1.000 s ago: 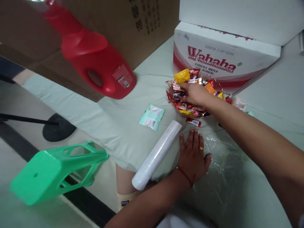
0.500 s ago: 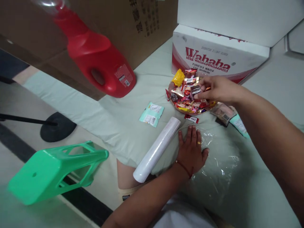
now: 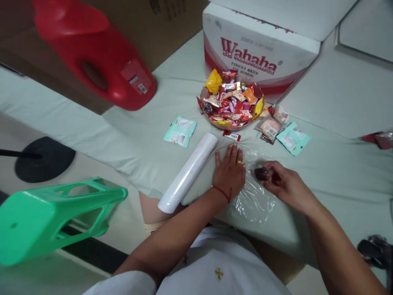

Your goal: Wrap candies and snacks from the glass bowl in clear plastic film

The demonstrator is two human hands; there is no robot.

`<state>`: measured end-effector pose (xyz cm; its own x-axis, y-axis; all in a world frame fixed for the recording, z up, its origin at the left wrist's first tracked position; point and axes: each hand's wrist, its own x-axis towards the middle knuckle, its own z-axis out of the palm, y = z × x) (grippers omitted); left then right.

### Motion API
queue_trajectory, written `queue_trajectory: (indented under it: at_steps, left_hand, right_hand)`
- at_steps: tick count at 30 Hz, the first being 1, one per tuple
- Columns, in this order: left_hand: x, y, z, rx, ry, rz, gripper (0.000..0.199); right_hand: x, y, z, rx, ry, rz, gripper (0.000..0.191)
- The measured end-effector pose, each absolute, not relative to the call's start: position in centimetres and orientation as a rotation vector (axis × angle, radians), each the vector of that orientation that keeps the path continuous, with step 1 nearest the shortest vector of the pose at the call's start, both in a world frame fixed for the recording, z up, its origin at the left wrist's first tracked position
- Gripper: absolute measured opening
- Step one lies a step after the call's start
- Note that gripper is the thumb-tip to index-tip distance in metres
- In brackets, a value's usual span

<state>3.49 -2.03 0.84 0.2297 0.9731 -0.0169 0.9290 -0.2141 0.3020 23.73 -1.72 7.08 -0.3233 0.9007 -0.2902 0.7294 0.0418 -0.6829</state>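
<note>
My left hand (image 3: 230,176) lies flat, fingers apart, on the left edge of a clear plastic bag (image 3: 256,196) on the pale green cloth. In my right hand (image 3: 281,182), above the bag's right side, a dark wrapped candy (image 3: 262,173) is pinched between the fingers. A clear bowl (image 3: 236,125) heaped with wrapped candies stands beyond my hands. One small red packet (image 3: 231,135) lies just in front of the bowl. Left of my left hand is a white plastic-film roll (image 3: 188,174), lying diagonally.
Behind the bowl stands a Wahaha carton (image 3: 254,53). Mint packets lie left (image 3: 180,131) and right (image 3: 293,138), the latter beside several snack packets (image 3: 270,127). A red jug (image 3: 101,61) is at upper left, a green stool (image 3: 55,217) at lower left.
My right hand has moved from the bowl down toward me, over the bag, with a dark candy in its fingers. My left hand stays flat on the bag. The view has shifted.
</note>
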Motion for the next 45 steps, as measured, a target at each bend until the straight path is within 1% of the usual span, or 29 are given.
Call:
queue_trajectory:
  at_steps: [3, 6, 10, 13, 15, 17, 18, 21, 24, 26, 30, 33, 36, 40, 42, 45]
  left_hand:
    - [3.7, -1.9, 0.7, 2.228, 1.818, 0.272, 0.059]
    - [3.7, -1.9, 1.0, 2.195, 1.814, 0.281, 0.058]
    - [3.6, -1.9, 1.4, 2.153, 1.794, 0.284, 0.059]
    - [3.5, -1.8, 1.3, 2.142, 1.792, 0.278, 0.059]
    - [3.5, -1.7, 1.1, 2.143, 1.799, 0.283, 0.059]
    - [3.6, -1.7, 0.9, 2.151, 1.806, 0.292, 0.058]
    - [3.6, -1.7, 0.9, 2.158, 1.806, 0.291, 0.058]
    - [3.6, -1.7, 0.8, 2.18, 1.8, 0.271, 0.058]
    - [3.6, -1.8, 0.9, 2.188, 1.798, 0.254, 0.062]
    - [3.5, -1.8, 1.0, 2.19, 1.804, 0.244, 0.063]
    - [3.5, -1.8, 1.1, 2.188, 1.797, 0.228, 0.062]
    - [3.4, -1.8, 1.1, 2.181, 1.794, 0.237, 0.059]
    - [3.3, -1.7, 1.1, 2.18, 1.794, 0.241, 0.059]
    - [3.2, -1.7, 1.0, 2.209, 1.783, 0.216, 0.061]
    - [3.2, -1.8, 0.9, 2.225, 1.787, 0.21, 0.062]
    - [3.3, -1.8, 0.7, 2.237, 1.803, 0.203, 0.062]
  right_hand:
    - [22.5, -2.1, 7.6, -1.686, -2.419, 0.954, 0.035]
    - [21.3, -2.2, 7.8, -1.673, -2.614, 0.814, 0.034]
    - [19.8, -2.2, 7.3, -1.698, -2.709, 0.733, 0.038]
    - [19.8, -2.0, 6.8, -1.669, -2.731, 0.771, 0.044]
    - [20.9, -1.9, 6.7, -1.642, -2.598, 0.909, 0.053]
    - [22.6, -2.2, 6.6, -1.644, -2.282, 1.065, 0.061]
    - [23.6, -2.4, 6.6, -1.65, -2.08, 1.125, 0.062]
    - [26.0, -3.2, 6.4, -1.61, -1.534, 1.274, 0.048]
    - [26.4, -3.4, 5.9, -1.558, -1.352, 1.357, 0.041]
    - [25.5, -2.9, 5.6, -1.551, -1.473, 1.318, 0.042]
    - [23.2, -1.5, 4.9, -1.496, -2.012, 1.05, 0.053]
    - [22.8, -0.8, 4.7, -1.321, -2.312, 1.029, 0.062]
    - [23.6, -0.7, 5.1, -1.279, -2.351, 1.049, 0.059]
    - [23.8, -1.0, 5.9, -1.443, -2.253, 0.953, 0.04]
    - [23.0, -1.4, 5.9, -1.391, -2.334, 0.9, 0.042]
    - [21.7, -2.3, 5.2, -1.257, -2.474, 0.858, 0.053]
